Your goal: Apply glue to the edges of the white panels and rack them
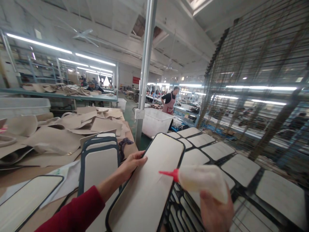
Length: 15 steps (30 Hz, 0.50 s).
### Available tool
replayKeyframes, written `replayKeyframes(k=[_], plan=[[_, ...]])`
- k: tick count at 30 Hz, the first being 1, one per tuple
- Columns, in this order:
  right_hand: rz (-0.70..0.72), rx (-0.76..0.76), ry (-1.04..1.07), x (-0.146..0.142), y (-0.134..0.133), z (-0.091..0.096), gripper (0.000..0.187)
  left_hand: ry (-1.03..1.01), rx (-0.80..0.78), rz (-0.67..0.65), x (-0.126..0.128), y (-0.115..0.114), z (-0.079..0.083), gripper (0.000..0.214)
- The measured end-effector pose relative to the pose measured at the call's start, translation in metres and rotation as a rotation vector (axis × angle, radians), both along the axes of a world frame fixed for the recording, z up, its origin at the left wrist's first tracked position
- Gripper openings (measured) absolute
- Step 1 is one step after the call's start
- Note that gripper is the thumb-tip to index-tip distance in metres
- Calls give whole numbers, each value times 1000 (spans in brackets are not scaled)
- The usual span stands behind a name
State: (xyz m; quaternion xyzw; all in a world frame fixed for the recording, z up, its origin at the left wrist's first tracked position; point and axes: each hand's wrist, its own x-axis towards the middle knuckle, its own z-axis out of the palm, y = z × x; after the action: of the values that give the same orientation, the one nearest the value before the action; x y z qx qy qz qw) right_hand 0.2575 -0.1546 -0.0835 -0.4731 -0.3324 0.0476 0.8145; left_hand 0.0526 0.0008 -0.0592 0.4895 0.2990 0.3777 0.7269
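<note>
My left hand (131, 162) grips the left edge of a long white panel with a dark rim (147, 187), held tilted in front of me. My right hand (216, 211) is closed round a soft translucent squeeze bottle (205, 182). Its red nozzle (169, 174) points left, over the panel's right edge. My left arm wears a red sleeve (77, 212). A stack of like panels (100, 161) stands just left of the held one.
Several white panels (241, 167) lie spread on a wire rack at right, with tall wire shelving (253, 80) behind. Beige cut pieces (55, 132) cover the table at left. A steel post (145, 74), a white bin (156, 122) and a person in an apron (170, 100) stand beyond.
</note>
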Motion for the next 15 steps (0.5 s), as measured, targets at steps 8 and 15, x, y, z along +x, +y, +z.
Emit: replayKeyframes(k=[8,15], plan=[[108,-125,-52,1,7,-21,70,11,-7,-17,4,-5,12,66],[-116,-39,-144,2,18,14,69,43,4,-53,-3,-10,16,63]])
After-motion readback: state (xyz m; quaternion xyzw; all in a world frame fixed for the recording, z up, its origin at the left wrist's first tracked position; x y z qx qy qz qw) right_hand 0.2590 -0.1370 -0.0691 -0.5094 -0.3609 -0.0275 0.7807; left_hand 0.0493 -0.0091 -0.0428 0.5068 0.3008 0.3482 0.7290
